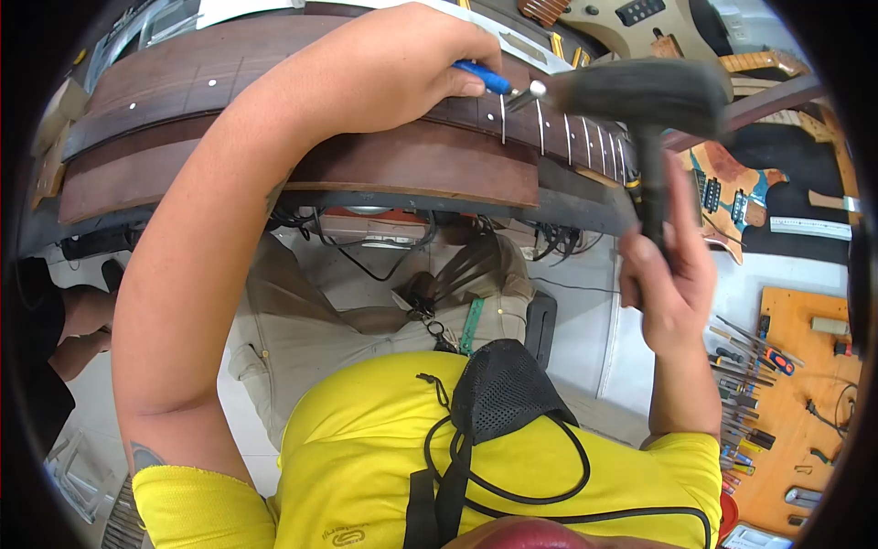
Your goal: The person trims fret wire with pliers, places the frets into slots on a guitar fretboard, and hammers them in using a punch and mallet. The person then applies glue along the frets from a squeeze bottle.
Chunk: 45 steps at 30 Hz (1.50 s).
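Note:
My left hand [434, 69] is closed round a blue-handled tool [485, 77], whose metal end points at the fretboard [466, 112] of a guitar neck lying across the bench. White-looking frets cross the fretboard toward its right end. In my right hand [668, 284] is the dark handle of a hammer [645, 101], blurred by motion. Its head is level with the metal tool end, just to the right of it. A reddish-brown board [412, 169] lies along the near side of the neck.
A guitar body [631, 23] is at the top right, with a blue and brown guitar [732, 197] below it. An orange board [777, 494] with many hand tools stands at the lower right. Cables [366, 247] hang under the bench edge. Another person's legs [82, 320] show at the far left.

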Available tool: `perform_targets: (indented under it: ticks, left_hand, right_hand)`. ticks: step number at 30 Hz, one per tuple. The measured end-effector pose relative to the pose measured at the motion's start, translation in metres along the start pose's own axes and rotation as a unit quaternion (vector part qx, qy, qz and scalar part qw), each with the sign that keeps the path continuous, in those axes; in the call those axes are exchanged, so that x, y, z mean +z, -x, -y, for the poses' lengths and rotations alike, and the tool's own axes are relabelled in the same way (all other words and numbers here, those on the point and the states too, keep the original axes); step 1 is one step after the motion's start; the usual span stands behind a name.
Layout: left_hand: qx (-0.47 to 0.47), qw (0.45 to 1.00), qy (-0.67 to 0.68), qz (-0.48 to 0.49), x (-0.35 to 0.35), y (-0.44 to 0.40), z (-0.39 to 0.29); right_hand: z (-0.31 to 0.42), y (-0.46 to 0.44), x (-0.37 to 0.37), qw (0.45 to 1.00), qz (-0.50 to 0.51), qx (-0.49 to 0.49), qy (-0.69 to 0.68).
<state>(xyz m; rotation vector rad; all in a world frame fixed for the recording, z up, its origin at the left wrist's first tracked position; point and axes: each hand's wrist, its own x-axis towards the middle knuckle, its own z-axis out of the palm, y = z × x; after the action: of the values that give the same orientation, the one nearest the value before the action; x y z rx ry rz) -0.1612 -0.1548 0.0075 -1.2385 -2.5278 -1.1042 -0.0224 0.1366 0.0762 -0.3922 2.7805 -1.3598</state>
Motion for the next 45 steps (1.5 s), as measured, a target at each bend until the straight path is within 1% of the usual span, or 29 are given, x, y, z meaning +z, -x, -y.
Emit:
perform_targets:
  ticks: [3,4,5,7,8,10,11,13,14,16,17,20,21,23,24,26,27,29,30,31,32,33,34,35,37,41,42,44,45]
  left_hand:
    - [-0.058,0.998,0.017,-0.014,-0.002,-0.001,-0.003]
    - [-0.083,0.996,0.018,-0.015,-0.004,-0.004,-0.007]
    - [-0.078,0.997,0.017,-0.013,-0.003,-0.006,-0.008]
    - [-0.018,0.995,-0.073,-0.069,-0.002,-0.007,-0.007]
    - [-0.019,0.995,-0.073,-0.069,-0.002,-0.009,-0.007]
    - [-0.011,0.987,-0.160,-0.008,-0.002,-0.016,-0.012]
    - [-0.012,0.987,-0.161,-0.009,-0.005,-0.015,-0.016]
    - [0.000,0.972,-0.204,0.116,-0.010,-0.014,-0.023]
    - [0.028,0.972,-0.221,0.067,0.005,-0.016,-0.013]
    - [0.030,0.971,-0.216,0.094,0.001,-0.014,-0.014]
    - [0.032,0.969,-0.217,0.116,-0.004,-0.014,-0.018]
    - [0.046,0.971,-0.205,0.113,-0.007,-0.012,-0.023]
    - [0.045,0.971,-0.204,0.113,-0.006,-0.013,-0.022]
    - [0.036,0.964,-0.233,0.126,0.000,-0.014,-0.017]
    - [0.033,0.965,-0.229,0.126,0.003,-0.013,-0.013]
    - [0.062,0.964,-0.243,0.092,0.006,-0.011,-0.009]
    - [0.060,0.964,-0.244,0.091,0.005,-0.011,-0.008]
    - [0.047,0.960,-0.244,0.126,-0.001,-0.011,-0.014]
    - [0.046,0.960,-0.244,0.127,-0.001,-0.009,-0.015]
    - [0.033,0.970,-0.220,0.098,-0.001,-0.008,-0.017]
    - [0.019,0.978,-0.195,0.068,-0.001,-0.008,-0.018]
    - [0.018,0.979,-0.194,0.068,-0.002,-0.010,-0.019]
    - [0.008,0.971,-0.215,0.105,-0.005,-0.014,-0.022]
    - [0.000,0.961,-0.237,0.143,-0.005,-0.016,-0.024]
    - [0.011,0.960,-0.238,0.144,-0.003,-0.014,-0.022]
    - [0.006,0.961,-0.232,0.152,-0.005,-0.015,-0.024]
    - [0.006,0.960,-0.234,0.151,-0.007,-0.014,-0.025]
    - [0.037,0.973,-0.211,0.090,-0.008,-0.008,-0.026]
    - [0.036,0.973,-0.208,0.091,-0.004,-0.007,-0.019]
  right_hand:
    - [0.015,0.004,-0.013,0.984,-0.117,-0.106,-0.088]
    - [0.020,0.004,-0.019,0.975,-0.125,-0.135,-0.121]
    - [0.023,0.004,-0.027,0.965,-0.132,-0.167,-0.153]
    - [0.028,0.000,-0.043,0.960,-0.105,-0.204,-0.158]
    - [0.030,0.001,-0.048,0.959,-0.119,-0.205,-0.155]
    - [0.032,0.001,-0.052,0.962,-0.121,-0.191,-0.154]
    - [0.032,0.000,-0.053,0.963,-0.125,-0.181,-0.153]
    - [0.026,-0.002,-0.050,0.963,-0.122,-0.175,-0.166]
    - [0.024,-0.003,-0.047,0.969,-0.130,-0.146,-0.149]
    - [0.016,-0.006,-0.038,0.976,-0.161,-0.086,-0.122]
    - [0.016,-0.008,-0.033,0.982,-0.152,-0.057,-0.096]
    - [0.020,-0.014,-0.027,0.997,-0.046,-0.021,0.056]
    - [0.020,-0.015,-0.023,0.998,-0.019,-0.014,0.061]
    - [0.009,-0.014,-0.015,0.992,-0.055,-0.064,0.096]
    - [0.008,-0.013,-0.010,0.992,-0.050,-0.062,0.097]
    - [0.008,-0.013,0.000,0.993,-0.076,-0.093,0.018]
    - [0.006,-0.015,0.001,0.992,-0.077,-0.098,0.019]
    - [0.000,-0.015,-0.001,0.994,-0.028,-0.062,0.084]
    - [-0.002,-0.015,-0.002,0.993,0.019,-0.027,0.111]
    - [-0.002,-0.014,-0.005,0.991,0.029,-0.024,0.125]
    - [-0.003,-0.013,-0.007,0.990,0.018,-0.037,0.134]
    - [-0.002,-0.012,-0.009,0.989,-0.009,-0.059,0.132]
    - [0.000,-0.010,-0.009,0.987,-0.031,-0.085,0.133]
    - [0.008,-0.006,-0.006,0.994,-0.044,-0.067,0.074]
    - [0.002,-0.006,-0.005,0.992,-0.052,-0.102,0.054]
    - [0.005,-0.002,-0.010,0.993,-0.046,-0.064,0.084]
    - [0.005,-0.002,-0.011,0.993,-0.043,-0.053,0.093]
    - [0.006,-0.004,-0.011,0.993,-0.030,-0.028,0.110]
    - [0.008,-0.003,-0.009,0.994,-0.054,-0.073,0.063]
